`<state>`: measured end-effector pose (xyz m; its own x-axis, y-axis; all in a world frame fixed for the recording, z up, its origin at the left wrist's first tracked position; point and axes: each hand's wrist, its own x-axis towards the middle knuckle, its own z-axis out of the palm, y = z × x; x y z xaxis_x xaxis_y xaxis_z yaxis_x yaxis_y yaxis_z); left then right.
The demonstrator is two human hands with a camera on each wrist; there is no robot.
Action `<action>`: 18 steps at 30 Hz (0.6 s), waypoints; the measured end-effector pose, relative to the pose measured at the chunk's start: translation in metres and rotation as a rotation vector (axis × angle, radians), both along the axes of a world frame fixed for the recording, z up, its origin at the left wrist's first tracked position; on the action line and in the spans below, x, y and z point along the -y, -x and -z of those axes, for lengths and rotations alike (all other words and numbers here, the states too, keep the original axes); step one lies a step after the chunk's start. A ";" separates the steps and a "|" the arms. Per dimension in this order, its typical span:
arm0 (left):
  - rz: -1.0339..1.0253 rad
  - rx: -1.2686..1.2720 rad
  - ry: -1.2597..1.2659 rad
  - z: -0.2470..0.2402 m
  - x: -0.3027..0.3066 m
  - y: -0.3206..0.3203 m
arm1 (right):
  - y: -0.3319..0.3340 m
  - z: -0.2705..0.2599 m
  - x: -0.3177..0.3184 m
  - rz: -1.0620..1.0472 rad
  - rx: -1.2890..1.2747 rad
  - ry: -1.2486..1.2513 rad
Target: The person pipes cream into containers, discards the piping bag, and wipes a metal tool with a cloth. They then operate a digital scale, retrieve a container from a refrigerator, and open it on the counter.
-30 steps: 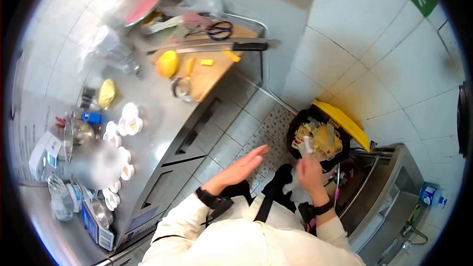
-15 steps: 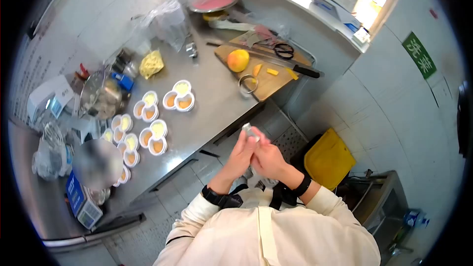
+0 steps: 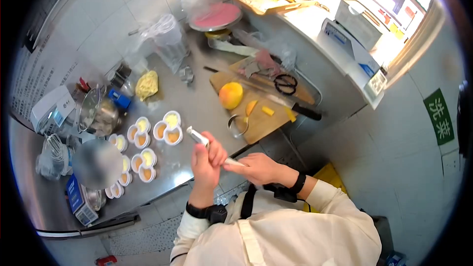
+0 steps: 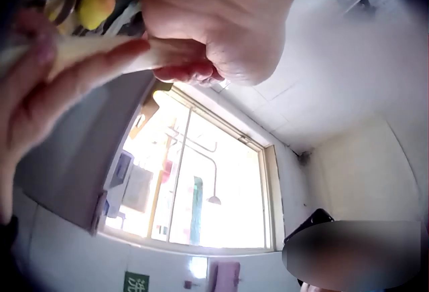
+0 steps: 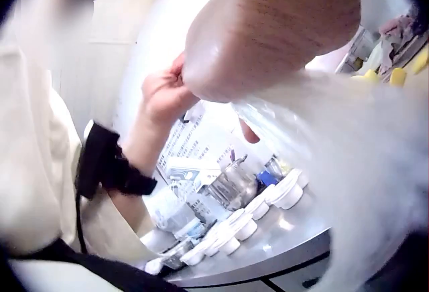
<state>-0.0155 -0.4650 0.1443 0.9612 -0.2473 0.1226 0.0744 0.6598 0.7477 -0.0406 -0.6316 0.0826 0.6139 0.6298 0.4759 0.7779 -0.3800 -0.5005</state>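
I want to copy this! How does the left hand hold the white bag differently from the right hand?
The left hand stands upright, fist wrapped round the white bag near its tip; the right hand lies sideways, pinching the tail end. Both hold the same bag and wear dark wristbands.

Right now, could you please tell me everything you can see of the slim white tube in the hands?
The tube is slim, whitish and looks like twisted translucent plastic, perhaps a bag. It slants, tip up toward the cups, above the edge of the counter. The left hand grips its middle; the right hand pinches its lower end. Its contents cannot be told.
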 end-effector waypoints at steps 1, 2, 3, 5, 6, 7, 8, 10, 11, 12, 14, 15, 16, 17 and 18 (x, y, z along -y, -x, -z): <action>0.013 0.028 -0.047 -0.003 -0.003 -0.001 | -0.012 -0.009 0.017 -0.072 -0.022 -0.149; 0.004 0.032 -0.048 -0.007 -0.008 -0.001 | -0.030 -0.012 0.040 -0.067 -0.065 -0.250; -0.016 0.090 -0.190 -0.012 -0.014 0.000 | -0.060 0.003 0.056 0.026 -0.029 -0.551; -0.058 0.135 -0.336 -0.019 -0.019 0.007 | -0.137 0.010 0.089 0.507 -0.232 -0.796; -0.089 0.192 -0.476 -0.023 -0.020 0.010 | -0.178 0.009 0.112 0.713 -0.144 -0.517; -0.122 0.246 -0.618 -0.026 -0.018 0.014 | -0.214 0.020 0.126 0.901 -0.132 -0.274; -0.145 0.238 -0.624 -0.031 -0.015 0.016 | -0.250 0.042 0.137 1.084 -0.166 -0.068; -0.258 0.235 -0.974 -0.039 -0.009 0.025 | -0.294 0.073 0.156 1.133 -0.059 0.171; -0.284 0.304 -1.112 -0.046 -0.008 0.027 | -0.297 0.059 0.152 1.121 -0.166 0.268; -0.329 0.311 -1.130 -0.051 -0.005 0.029 | -0.289 0.050 0.149 0.978 -0.149 0.091; -0.423 0.265 -1.180 -0.058 -0.004 0.035 | -0.308 0.069 0.157 1.071 -0.327 0.301; -0.454 0.346 -1.227 -0.060 -0.004 0.036 | -0.308 0.071 0.154 1.121 -0.109 0.275; -0.472 0.441 -1.266 -0.061 -0.003 0.036 | -0.307 0.070 0.151 1.179 0.115 0.238; -0.494 0.435 -1.259 -0.062 -0.002 0.036 | -0.304 0.063 0.146 1.154 0.116 0.238; -0.506 0.426 -1.260 -0.060 -0.002 0.036 | -0.297 0.049 0.142 0.971 0.163 -0.071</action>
